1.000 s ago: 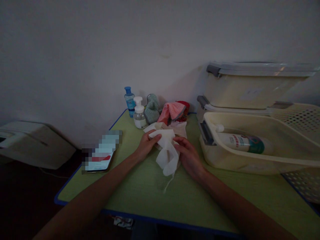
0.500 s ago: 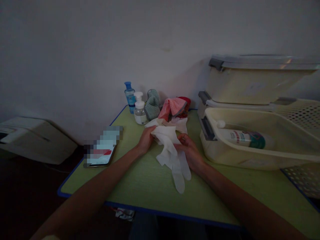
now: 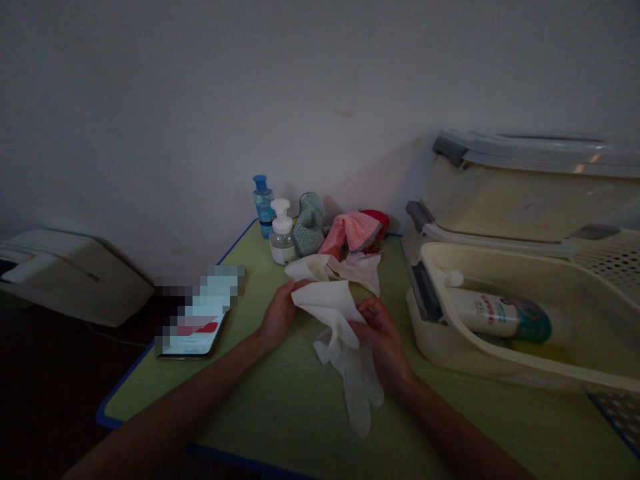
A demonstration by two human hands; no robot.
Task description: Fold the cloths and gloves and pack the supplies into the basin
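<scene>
White glove [image 3: 345, 333]: thin, limp, creased, fingers dangling over green table [image 3: 250, 400]. Left hand [image 3: 280, 316] partly closed, pinching its cuff edge; right hand [image 3: 381, 337] curled, gripping its side. Relative to glove: crumpled pink cloth [image 3: 350, 233], textured, behind; rounded clear pump bottle [image 3: 283, 243], behind-left; smooth cream basin [image 3: 500, 363], right.

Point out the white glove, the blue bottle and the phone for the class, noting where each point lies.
White glove [image 3: 332, 316]: head view, on its pale cuff area.
Blue bottle [image 3: 263, 204]: head view, on its body.
Phone [image 3: 205, 328]: head view, on its screen.
</scene>
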